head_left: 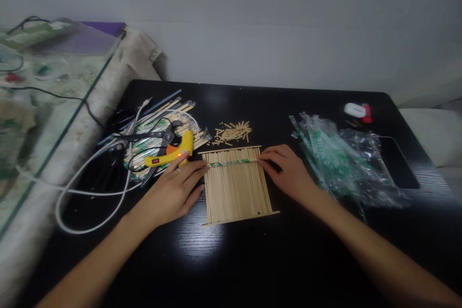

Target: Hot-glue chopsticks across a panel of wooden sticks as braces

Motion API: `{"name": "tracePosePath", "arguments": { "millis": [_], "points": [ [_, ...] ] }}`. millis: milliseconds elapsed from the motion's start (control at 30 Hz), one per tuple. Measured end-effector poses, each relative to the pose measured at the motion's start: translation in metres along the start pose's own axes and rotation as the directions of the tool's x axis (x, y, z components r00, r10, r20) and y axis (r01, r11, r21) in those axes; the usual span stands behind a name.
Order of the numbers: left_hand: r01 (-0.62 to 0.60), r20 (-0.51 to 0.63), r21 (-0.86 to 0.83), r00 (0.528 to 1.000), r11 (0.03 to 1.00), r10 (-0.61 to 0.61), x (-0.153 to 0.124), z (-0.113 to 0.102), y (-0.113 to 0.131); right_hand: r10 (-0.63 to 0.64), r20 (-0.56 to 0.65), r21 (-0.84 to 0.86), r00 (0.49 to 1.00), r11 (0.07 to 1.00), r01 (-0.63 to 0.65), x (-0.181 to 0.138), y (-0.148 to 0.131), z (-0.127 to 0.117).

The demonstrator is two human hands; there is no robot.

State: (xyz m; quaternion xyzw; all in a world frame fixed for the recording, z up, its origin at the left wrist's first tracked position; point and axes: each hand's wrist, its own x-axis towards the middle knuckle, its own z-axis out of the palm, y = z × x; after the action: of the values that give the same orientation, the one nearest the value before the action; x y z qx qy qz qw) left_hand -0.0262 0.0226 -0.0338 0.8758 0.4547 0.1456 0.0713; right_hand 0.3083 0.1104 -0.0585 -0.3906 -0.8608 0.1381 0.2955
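Note:
A flat panel of side-by-side wooden chopsticks (236, 192) lies on the black table, with one stick across its far edge and another across its near edge. Over its upper part stretches a chopstick packet (231, 162) in a clear sleeve with green print. My left hand (176, 186) pinches the packet's left end, and my right hand (285, 168) pinches the right end. Just beyond my left hand rests a yellow glue gun (169, 153) with a small orange light glowing. Short cut stick pieces (234, 132) are heaped behind the panel.
More wrapped chopsticks (176, 106), pliers-like cutters (168, 134) and a looping white cable (59, 207) crowd the left side. Crumpled plastic sleeves (325, 154) lie on the right, beside a dark phone (399, 163) and a white case (354, 110). A glass-topped surface (83, 77) adjoins at left.

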Motion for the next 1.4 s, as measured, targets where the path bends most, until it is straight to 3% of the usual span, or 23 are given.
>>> {"name": "tracePosePath", "arguments": {
  "millis": [433,800,1400],
  "points": [
    [0.059,-0.069,0.039,0.996,0.997,-0.057,0.013,0.001,0.002,0.032,0.02,0.034,0.999,0.999,-0.033,0.012,0.005,-0.002],
    [0.11,-0.021,0.1,0.994,0.989,-0.108,0.016,0.002,0.004,0.028,0.017,0.114,0.999,0.993,-0.03,0.016,0.005,0.003],
    [0.13,-0.029,0.048,0.991,0.99,-0.128,0.015,0.004,0.003,-0.078,0.025,-0.03,0.997,0.996,0.079,0.008,0.002,0.014]
  ]
}}
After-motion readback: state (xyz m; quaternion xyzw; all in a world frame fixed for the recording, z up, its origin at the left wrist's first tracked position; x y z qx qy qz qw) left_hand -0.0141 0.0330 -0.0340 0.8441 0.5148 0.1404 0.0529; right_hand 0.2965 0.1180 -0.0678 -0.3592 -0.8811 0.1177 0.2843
